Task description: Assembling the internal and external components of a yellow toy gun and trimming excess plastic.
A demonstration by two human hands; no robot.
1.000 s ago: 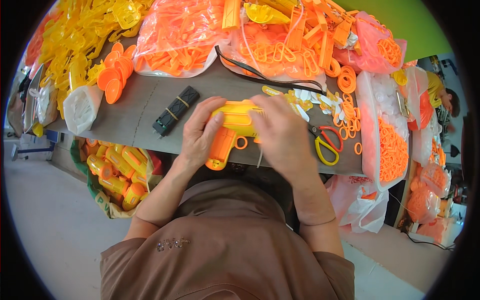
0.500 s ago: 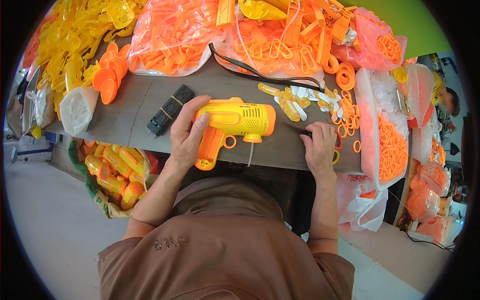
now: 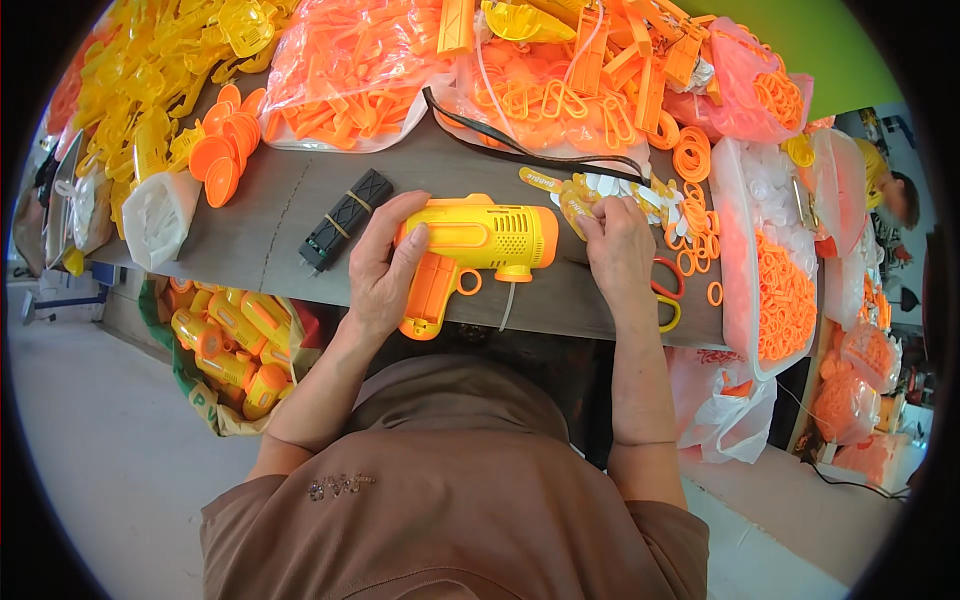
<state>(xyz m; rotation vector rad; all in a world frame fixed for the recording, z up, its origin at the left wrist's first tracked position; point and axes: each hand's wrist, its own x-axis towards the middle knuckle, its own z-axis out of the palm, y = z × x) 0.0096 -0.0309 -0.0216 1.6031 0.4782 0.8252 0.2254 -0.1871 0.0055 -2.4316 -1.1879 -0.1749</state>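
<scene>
My left hand [image 3: 388, 262] is wrapped around the back of a yellow and orange toy bubble gun [image 3: 490, 238], held level above the table's near edge. Its orange handle points down, and a thin clear tube hangs beneath the nozzle end. To the right, my right hand [image 3: 622, 240] has its fingers bunched together over a small pile of yellow and white stickers [image 3: 575, 205]. Whether a sticker is between those fingertips is hidden. Scissors [image 3: 668, 290] with red and yellow handle loops lie beside my right wrist.
A black battery holder [image 3: 345, 222] bound with a band lies left of the gun. Orange rings [image 3: 692, 215] and a tub of small orange parts [image 3: 785, 300] are at right. Bags of orange pieces [image 3: 350, 90] line the back. A sack of toy bodies [image 3: 225, 345] stands lower left.
My right hand has moved up and left from the scissors to the stickers, uncovering the scissors' handles. The bubble gun in my left hand has shifted slightly right.
</scene>
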